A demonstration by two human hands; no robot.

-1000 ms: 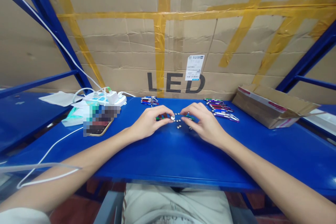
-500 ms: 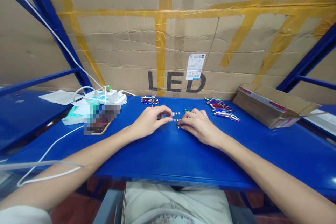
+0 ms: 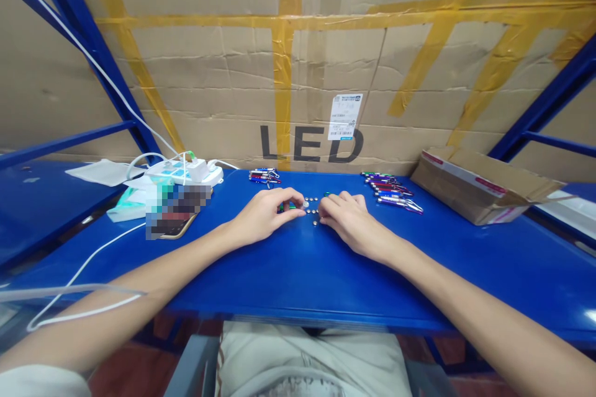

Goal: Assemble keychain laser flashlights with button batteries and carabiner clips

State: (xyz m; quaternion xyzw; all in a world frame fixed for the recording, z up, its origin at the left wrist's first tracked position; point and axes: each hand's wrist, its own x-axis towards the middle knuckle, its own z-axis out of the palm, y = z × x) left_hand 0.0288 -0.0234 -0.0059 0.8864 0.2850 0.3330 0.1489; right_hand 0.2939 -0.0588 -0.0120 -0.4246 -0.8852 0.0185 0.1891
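Observation:
My left hand (image 3: 266, 216) curls around a small green tube with a silvery end (image 3: 292, 205), which looks like a keychain penlight; the fingers hide most of it. Several small round silver button cells (image 3: 315, 223) lie on the blue table between my hands. My right hand (image 3: 350, 221) is closed just right of these cells, thumb and fingertips together. Whatever its fingertips hold, if anything, is hidden. Behind the right fingers a bit of a green part (image 3: 327, 194) shows on the table.
Coloured penlights with clips lie in a small group (image 3: 264, 177) behind my left hand and a larger row (image 3: 391, 190) at the right. An open cardboard box (image 3: 484, 189) stands far right. On the left are a phone (image 3: 179, 223), a power strip (image 3: 205, 173) and white cables.
My right fingers have lifted slightly from the nearest button cells, leaving the front one in plain view. The left hand keeps its grip on the green tube, almost still.

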